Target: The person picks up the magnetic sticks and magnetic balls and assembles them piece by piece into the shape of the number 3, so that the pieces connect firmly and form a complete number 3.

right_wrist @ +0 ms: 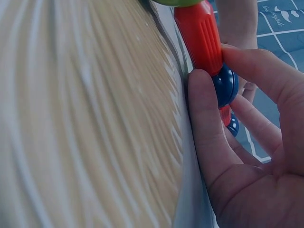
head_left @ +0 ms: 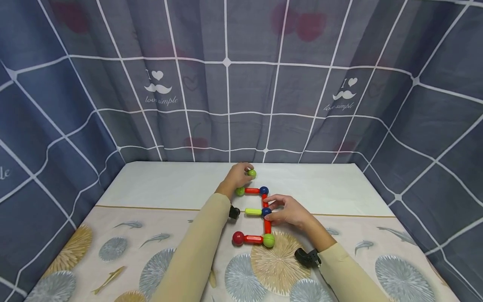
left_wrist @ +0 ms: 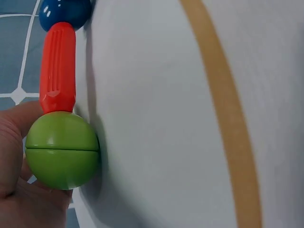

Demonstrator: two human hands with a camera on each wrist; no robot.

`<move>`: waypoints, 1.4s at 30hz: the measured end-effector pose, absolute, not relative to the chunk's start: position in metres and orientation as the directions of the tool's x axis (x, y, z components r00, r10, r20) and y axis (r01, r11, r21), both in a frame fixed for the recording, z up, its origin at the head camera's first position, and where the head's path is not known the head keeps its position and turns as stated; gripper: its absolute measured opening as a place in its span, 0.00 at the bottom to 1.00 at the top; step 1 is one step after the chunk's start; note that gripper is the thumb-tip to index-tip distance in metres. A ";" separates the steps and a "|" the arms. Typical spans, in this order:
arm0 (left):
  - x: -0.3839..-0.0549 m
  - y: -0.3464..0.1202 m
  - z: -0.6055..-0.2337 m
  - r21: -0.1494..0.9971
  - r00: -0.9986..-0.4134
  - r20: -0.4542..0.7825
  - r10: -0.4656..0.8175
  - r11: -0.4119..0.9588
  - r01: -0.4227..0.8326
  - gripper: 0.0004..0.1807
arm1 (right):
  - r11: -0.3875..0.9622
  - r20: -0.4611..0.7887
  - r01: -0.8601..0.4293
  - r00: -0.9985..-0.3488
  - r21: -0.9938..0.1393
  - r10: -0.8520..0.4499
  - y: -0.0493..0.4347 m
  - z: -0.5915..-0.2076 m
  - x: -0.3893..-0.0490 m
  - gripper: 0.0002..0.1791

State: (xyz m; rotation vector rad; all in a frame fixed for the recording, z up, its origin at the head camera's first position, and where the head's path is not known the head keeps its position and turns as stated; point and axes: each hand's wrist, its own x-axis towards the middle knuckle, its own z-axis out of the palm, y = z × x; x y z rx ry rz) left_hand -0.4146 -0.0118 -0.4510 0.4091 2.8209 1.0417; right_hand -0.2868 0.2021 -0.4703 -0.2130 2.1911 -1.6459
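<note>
A toy frame of rods and balls lies on the table. Its upright side has red rods (head_left: 267, 226), a far blue ball (head_left: 263, 191), a middle blue ball (head_left: 266, 212) and a near green ball (head_left: 268, 240). Leftward run a red rod ending in a green ball (left_wrist: 61, 149), a yellow-green rod (head_left: 253, 212), and a red rod ending in a red ball (head_left: 238, 238). Beyond the frame, my left hand (head_left: 240, 174) holds a loose green ball (head_left: 251, 173) at its fingertips. My right hand (head_left: 290, 212) pinches the middle blue ball (right_wrist: 225, 85) between thumb and fingers.
The white table top (head_left: 162, 184) meets a patterned cloth (head_left: 188, 256) along a brown line. A dark checked curtain (head_left: 249, 88) hangs behind and at both sides. A black wrist camera (head_left: 307, 257) sits by the right wrist, another (head_left: 234, 212) by the left.
</note>
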 end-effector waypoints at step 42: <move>-0.380 -0.034 -0.444 0.826 -0.924 0.094 0.372 0.488 0.281 0.20 | 0.298 -0.222 0.115 -0.908 -0.948 -0.355 0.203 -0.469 -0.287 0.33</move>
